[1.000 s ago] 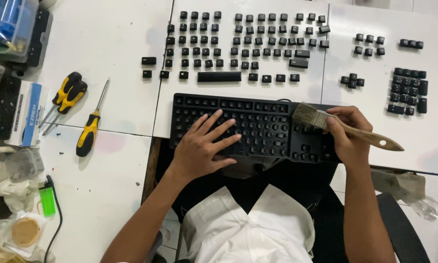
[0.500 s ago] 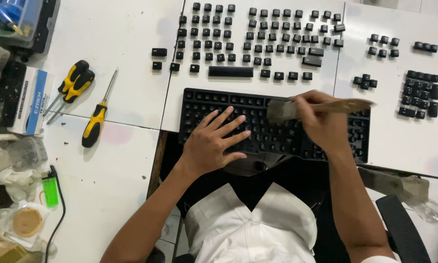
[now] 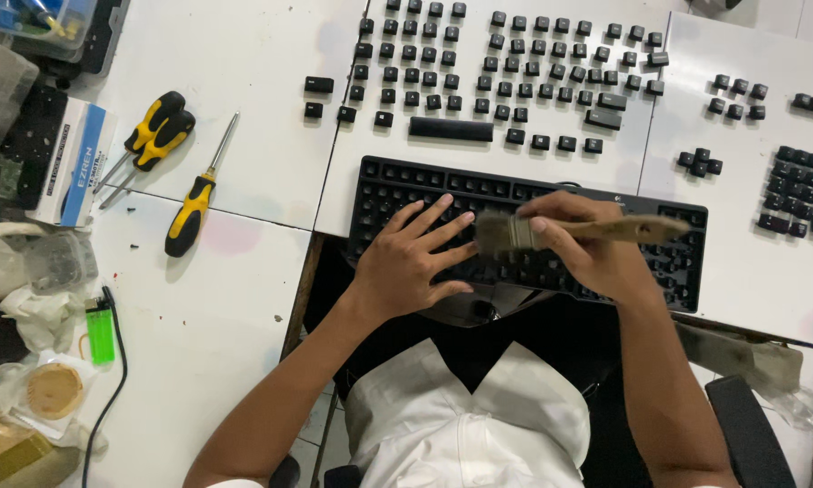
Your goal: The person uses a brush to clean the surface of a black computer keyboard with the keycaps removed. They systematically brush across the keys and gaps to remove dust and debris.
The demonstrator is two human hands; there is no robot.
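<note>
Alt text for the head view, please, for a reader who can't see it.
Seen from above, a person's right hand sweeps a paintbrush over a black keyboard stripped of its keys, while the left hand lies flat on it. The removed keycaps lie in rows on the white table beyond; yellow-handled screwdrivers lie to the left.

We see a black keyboard (image 3: 533,226) stripped of its keycaps, lying flat at the tabletop's near edge. Our wooden-handled paintbrush (image 3: 569,231) lies level across it, bristles pointing left over the bare sockets.

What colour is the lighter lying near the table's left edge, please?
The lighter is bright green, seen clearly in the head view.
</note>
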